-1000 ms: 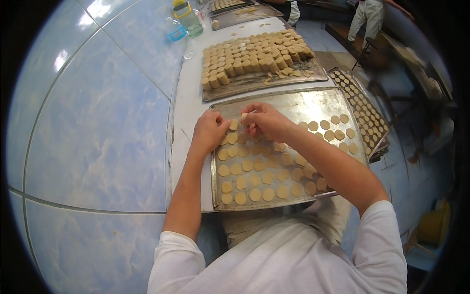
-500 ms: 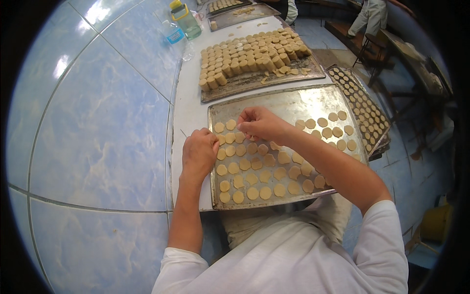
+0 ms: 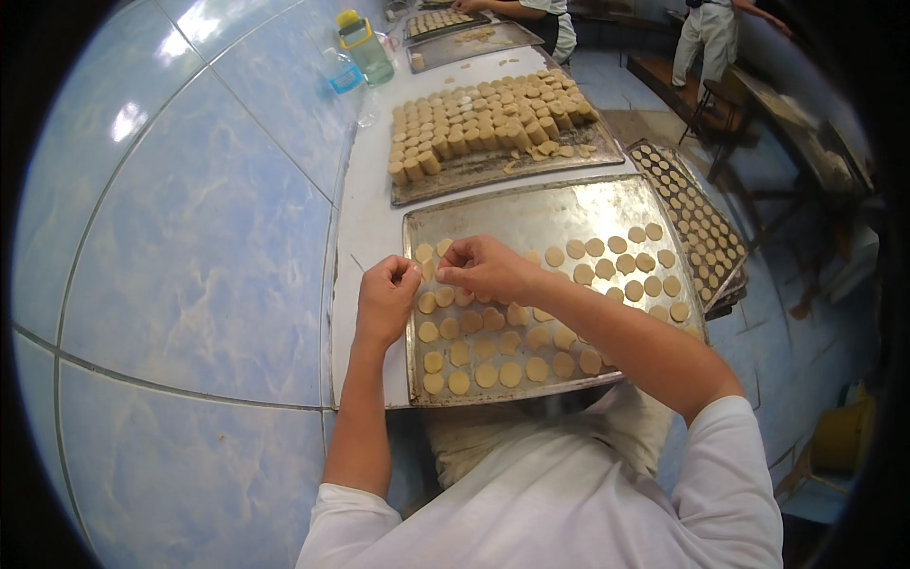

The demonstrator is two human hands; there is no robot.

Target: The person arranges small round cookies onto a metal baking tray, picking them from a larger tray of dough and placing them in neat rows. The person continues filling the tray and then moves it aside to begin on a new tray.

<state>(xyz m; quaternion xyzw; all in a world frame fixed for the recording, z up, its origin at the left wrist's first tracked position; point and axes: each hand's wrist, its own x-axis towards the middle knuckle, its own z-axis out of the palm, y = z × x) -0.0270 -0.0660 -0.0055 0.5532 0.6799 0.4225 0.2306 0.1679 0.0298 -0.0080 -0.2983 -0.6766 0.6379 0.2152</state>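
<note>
A metal baking tray [image 3: 555, 209] lies before me with rows of thin, pale dough rounds [image 3: 486, 376]. Over its left edge is my left hand [image 3: 384, 302], fingers curled and pinched together. Beside it, above the upper left rows, my right hand [image 3: 485, 269] is closed with thumb against fingertips. The two hands are a small gap apart. Whatever lies between the fingers of either hand is too small or hidden to make out. Some rounds under my right hand and forearm are covered.
Beyond the tray, a second tray [image 3: 531, 171] carries packed stacks of dough rounds [image 3: 493, 109] and loose scraps. More trays stand further back, where a person's arm [image 3: 502, 9] reaches in. Bottles [image 3: 365, 52] stand by the tiled wall [image 3: 190, 237]. Stacked filled trays [image 3: 692, 223] sit at the right.
My right hand has come slightly left and nearer to me, closer to my left hand. The whole view has shifted a little. A person's arm now shows at the far tray.
</note>
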